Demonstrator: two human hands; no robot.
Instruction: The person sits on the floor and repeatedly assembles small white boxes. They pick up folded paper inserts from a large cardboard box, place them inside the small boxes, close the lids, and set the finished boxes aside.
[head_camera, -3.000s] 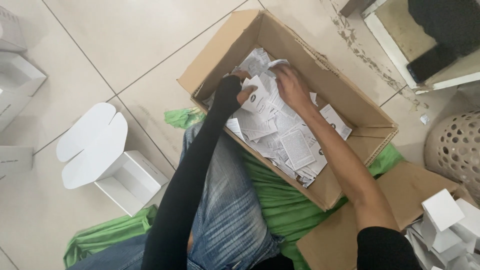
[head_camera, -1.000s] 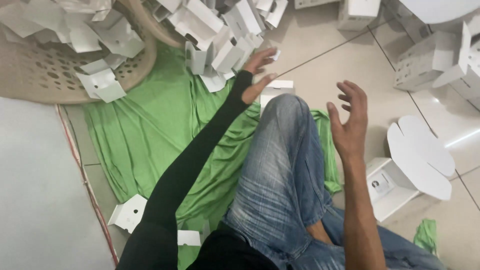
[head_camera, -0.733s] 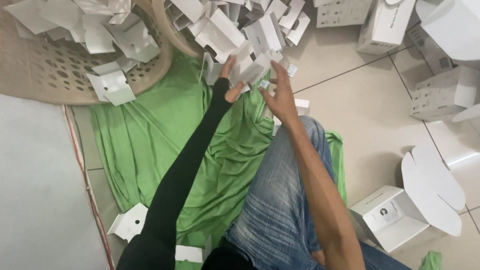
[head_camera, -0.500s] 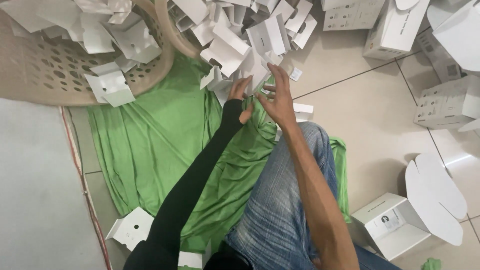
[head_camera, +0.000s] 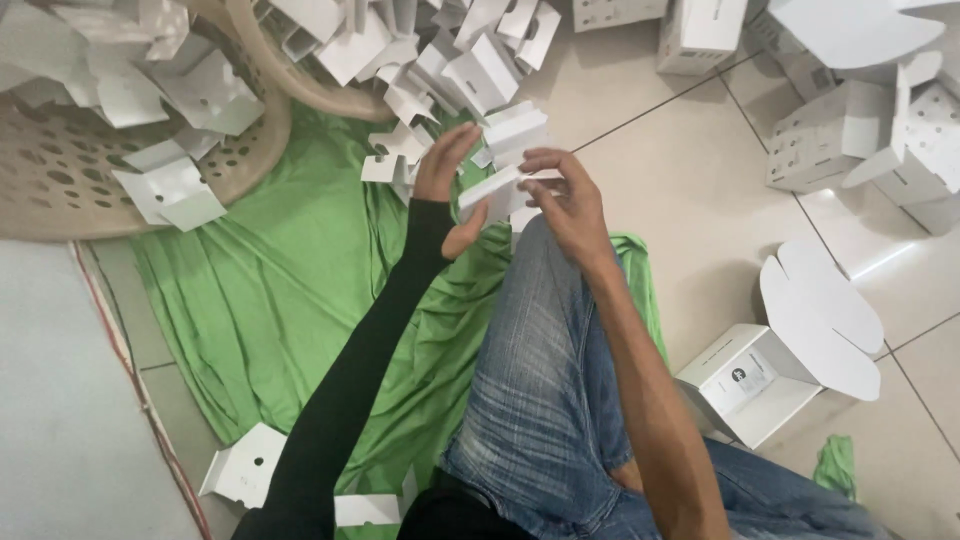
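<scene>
Soft daylight is filling the scene evenly. Glare is streaking the floor tiles (head_camera: 860, 262) at right. Far edges are blurring slightly.

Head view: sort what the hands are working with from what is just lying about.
In hand:
- left hand and right hand, both on the flat white card piece
- pile of white card pieces, nearest the hands

Lying about:
- perforated basket
- green cloth
- open white box
- folded white boxes
</scene>
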